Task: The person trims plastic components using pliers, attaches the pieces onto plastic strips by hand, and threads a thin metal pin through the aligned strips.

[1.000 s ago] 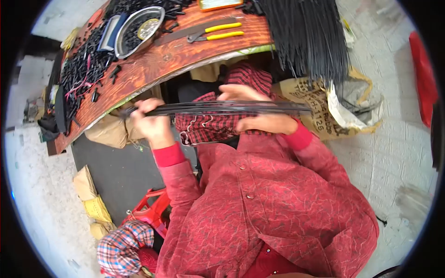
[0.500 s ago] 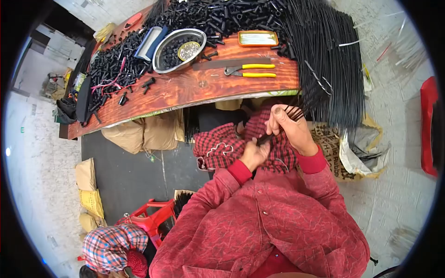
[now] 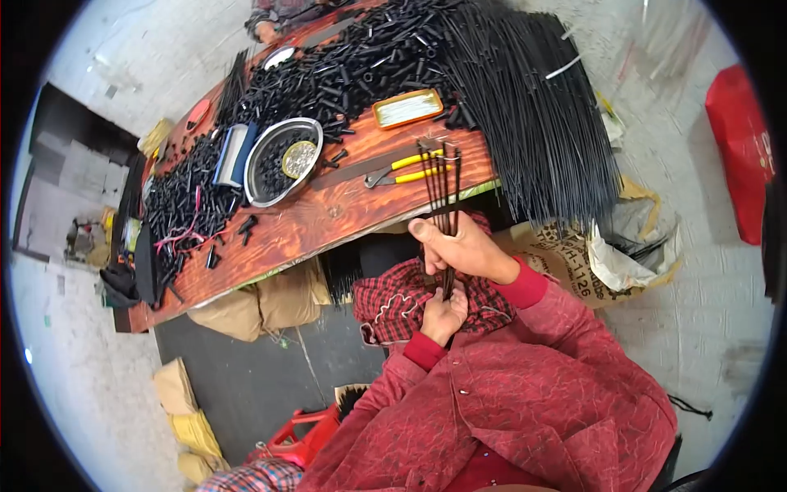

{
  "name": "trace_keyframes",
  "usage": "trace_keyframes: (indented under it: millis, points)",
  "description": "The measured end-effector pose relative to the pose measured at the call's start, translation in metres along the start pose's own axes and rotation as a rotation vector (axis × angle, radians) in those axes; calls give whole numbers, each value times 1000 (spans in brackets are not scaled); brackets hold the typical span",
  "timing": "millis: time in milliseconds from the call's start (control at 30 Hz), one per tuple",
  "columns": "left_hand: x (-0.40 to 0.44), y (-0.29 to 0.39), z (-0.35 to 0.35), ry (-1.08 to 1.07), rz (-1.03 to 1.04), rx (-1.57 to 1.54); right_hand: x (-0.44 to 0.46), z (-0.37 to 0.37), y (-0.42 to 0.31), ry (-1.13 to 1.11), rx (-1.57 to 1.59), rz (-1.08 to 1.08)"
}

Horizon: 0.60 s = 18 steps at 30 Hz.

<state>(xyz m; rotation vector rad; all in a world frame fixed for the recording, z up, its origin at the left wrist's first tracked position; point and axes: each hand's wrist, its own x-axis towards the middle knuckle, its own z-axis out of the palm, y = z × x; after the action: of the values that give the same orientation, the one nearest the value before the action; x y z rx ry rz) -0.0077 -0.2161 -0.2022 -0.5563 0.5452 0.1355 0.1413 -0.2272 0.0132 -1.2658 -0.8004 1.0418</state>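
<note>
In front of my lap I hold a small bundle of thin black rods (image 3: 443, 184), standing nearly upright with their tops fanned slightly apart. My right hand (image 3: 469, 250) is closed around the bundle's middle, thumb across it. Below, my left hand (image 3: 443, 316) closes on the lower end; its fingers partly hide the rods' bottoms. The rod tops overlap the view of the yellow-handled pliers (image 3: 406, 170) lying on the wooden table (image 3: 328, 217). To the right, a thick spread of long black rods (image 3: 533, 123) hangs over the table edge.
Many short black tubular parts (image 3: 352, 82) are heaped on the table. An oval metal bowl (image 3: 261, 193), an orange-rimmed tray (image 3: 407, 108) and a flat metal strip (image 3: 348, 174) lie there. A co-worker's hand (image 3: 266, 32) shows at the far side. A printed sack (image 3: 566, 258) stands at right.
The rods have gone from slanted and low between my hands to nearly upright. My right hand has shifted left and down, my left hand lower. The view has turned, and a co-worker's hand now shows.
</note>
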Motion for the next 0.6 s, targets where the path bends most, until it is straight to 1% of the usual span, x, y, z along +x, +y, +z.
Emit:
trace_keyframes:
  millis: [133,200,267,300,333,367,400,467,533,567,600]
  points:
    - [-26,-9,22,59,-25,89,0,6,0,15,0,9]
    - [-51,-13,47,140,-70,303,-4,9,-9,1,-26,39]
    - [-77,-1,65,-22,-229,599,-7,14,-13,28,-37,56]
    - [-89,2,78,30,-4,946,-9,15,-11,35,-26,54]
    - [-100,2,92,84,231,1289,-10,16,-8,42,-85,9]
    - [-108,2,107,56,485,1443,-13,17,-7,48,-147,-37]
    - [-114,0,124,20,744,1587,-17,20,-9,58,-136,-42]
    - [-129,-21,169,-109,1101,1734,-24,25,-18,58,-116,-37]
    - [-134,-51,207,-357,1325,1697,-26,27,-17,56,-153,-51]
    - [-134,-63,219,-358,1323,1702,-25,29,-15,58,-201,-55]
    - [-133,-75,230,-486,1378,1645,-22,30,-13,59,-251,-61]
